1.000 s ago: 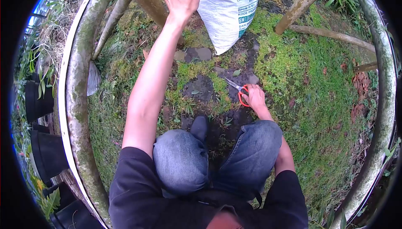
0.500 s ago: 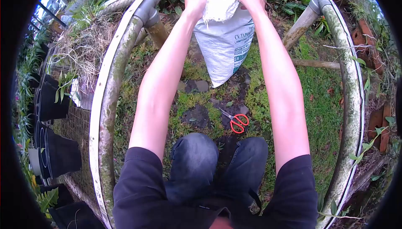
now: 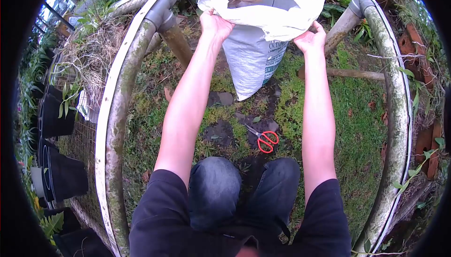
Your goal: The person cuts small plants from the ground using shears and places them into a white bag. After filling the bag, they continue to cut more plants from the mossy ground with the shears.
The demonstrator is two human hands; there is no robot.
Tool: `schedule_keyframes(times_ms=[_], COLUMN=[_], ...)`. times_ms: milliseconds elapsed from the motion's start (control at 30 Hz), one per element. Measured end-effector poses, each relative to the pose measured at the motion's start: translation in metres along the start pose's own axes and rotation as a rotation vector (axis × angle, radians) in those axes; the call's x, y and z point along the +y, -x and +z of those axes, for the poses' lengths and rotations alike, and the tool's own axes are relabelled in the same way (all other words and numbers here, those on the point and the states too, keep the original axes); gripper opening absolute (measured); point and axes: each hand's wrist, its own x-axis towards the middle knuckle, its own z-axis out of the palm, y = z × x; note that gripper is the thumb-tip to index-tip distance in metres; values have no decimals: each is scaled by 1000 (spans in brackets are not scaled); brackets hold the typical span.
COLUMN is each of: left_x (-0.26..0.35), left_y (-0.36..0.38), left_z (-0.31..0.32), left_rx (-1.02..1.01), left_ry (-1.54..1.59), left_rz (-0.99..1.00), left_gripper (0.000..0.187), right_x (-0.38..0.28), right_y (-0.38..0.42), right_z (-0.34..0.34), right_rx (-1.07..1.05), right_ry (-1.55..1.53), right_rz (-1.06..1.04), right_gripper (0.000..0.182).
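A white woven sack [image 3: 251, 62] with dark printed lettering stands upright on the ground, its wide mouth open and its rim folded outward. Something brown and dry shows inside the mouth. My left hand [image 3: 216, 25] grips the left side of the rim, fingers closed round the fabric. On the right side, my right hand [image 3: 311, 38] holds the rim, its fingertips partly behind the cloth. Scissors with red handles [image 3: 268, 141] lie on the soil between the sack and my knees, touched by neither hand.
Curved mossy poles stand at the left [image 3: 120, 116] and right [image 3: 392, 111]. Black pots [image 3: 68, 174] line the far left beside wire mesh. A thin horizontal pole [image 3: 354, 74] lies right of the sack. Broken bricks [image 3: 425, 142] and plants are at the far right.
The sack's mouth has been spread wide from a bunched state. My hands have moved apart and lower, and the inside of the sack now shows.
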Motion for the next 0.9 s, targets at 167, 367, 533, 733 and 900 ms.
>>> schedule_keyframes(times_ms=[167, 367, 533, 733, 900], left_x=[-59, -34, -3, -16, -4], left_y=[29, 12, 11, 26, 25], left_z=[6, -40, -45, -37, -16], left_rx=[179, 268, 330, 398, 483], left_ry=[-1351, -1162, -122, -780, -1699], left_rz=[566, 99, 1, 340, 53], left_gripper=[77, 59, 45, 46, 79], right_x=[-3, -13, -1, 8, 15], right_y=[-4, -15, -4, 30, 16], right_z=[-29, -72, -86, -59, -12], right_rx=[422, 205, 190, 499, 591], right_ry=[1537, 443, -4, 833, 2071], right_rz=[-667, -217, -14, -265, -1068], right_gripper=[61, 44, 48, 66, 84])
